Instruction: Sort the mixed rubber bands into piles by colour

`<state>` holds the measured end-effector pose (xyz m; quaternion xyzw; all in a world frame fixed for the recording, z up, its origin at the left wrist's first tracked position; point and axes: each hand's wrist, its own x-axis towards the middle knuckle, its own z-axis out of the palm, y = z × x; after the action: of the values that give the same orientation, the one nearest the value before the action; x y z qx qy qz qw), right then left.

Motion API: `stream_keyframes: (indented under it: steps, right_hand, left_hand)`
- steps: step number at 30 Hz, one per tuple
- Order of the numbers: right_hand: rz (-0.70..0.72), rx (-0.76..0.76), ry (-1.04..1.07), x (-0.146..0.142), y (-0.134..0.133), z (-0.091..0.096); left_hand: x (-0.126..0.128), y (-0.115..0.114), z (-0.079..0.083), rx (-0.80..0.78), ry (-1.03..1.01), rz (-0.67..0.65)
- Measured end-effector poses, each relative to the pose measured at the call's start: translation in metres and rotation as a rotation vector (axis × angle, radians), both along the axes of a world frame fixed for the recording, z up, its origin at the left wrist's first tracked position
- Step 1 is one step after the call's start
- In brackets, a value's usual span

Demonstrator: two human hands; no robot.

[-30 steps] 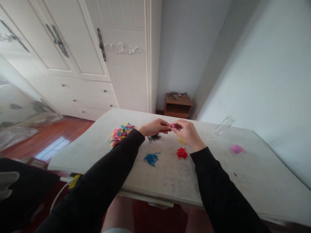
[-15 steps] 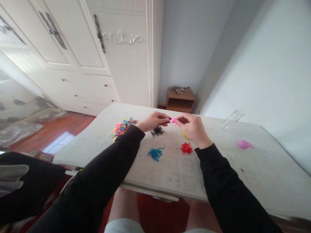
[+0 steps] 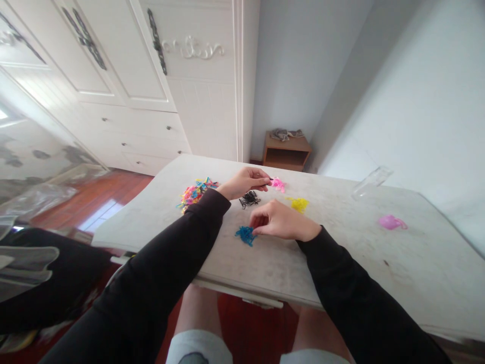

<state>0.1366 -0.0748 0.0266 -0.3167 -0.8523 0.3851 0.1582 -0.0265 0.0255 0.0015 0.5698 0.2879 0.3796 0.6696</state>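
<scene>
My left hand (image 3: 246,183) is closed in a pinch above the table, a thin black rubber band (image 3: 270,179) showing at its fingertips. Just beyond those fingertips lies a pile of pink bands (image 3: 279,185), and a black pile (image 3: 250,199) sits below the hand. My right hand (image 3: 283,220) is lowered to the table, its curled fingertips at the right edge of the blue pile (image 3: 245,235); whatever they grip is hidden. Behind this hand are yellow bands (image 3: 299,204). The red pile is covered by the right hand. A mixed multicoloured heap (image 3: 195,193) lies beside my left forearm.
On the white table (image 3: 352,263), a clear tube-shaped container (image 3: 371,183) lies at the right, with a pinkish-purple pouch-like object (image 3: 391,222) nearer me. Beyond the far edge stand a small wooden cabinet (image 3: 287,151) and a white wardrobe (image 3: 208,111).
My right hand has left the pink pile and moved left and nearer to the blue pile, now covering the red one. My left hand still pinches the black band. The view shifted slightly.
</scene>
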Motion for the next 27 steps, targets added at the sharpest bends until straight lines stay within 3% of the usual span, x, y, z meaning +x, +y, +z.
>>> stream_keyframes:
  steps: [4, 12, 27]
  right_hand:
    - [-0.058, 0.041, 0.027, -0.002, 0.000, -0.001]
    - [-0.572, 0.498, 0.135, 0.019, 0.019, 0.003]
    - [-0.692, 0.527, 0.070, 0.019, 0.026, -0.004]
  left_hand:
    - [0.000, 0.000, 0.000, -0.032, 0.013, -0.002]
    - [0.000, -0.002, -0.002, -0.057, -0.034, -0.070]
    - [0.005, -0.009, -0.001, -0.025, -0.024, -0.119]
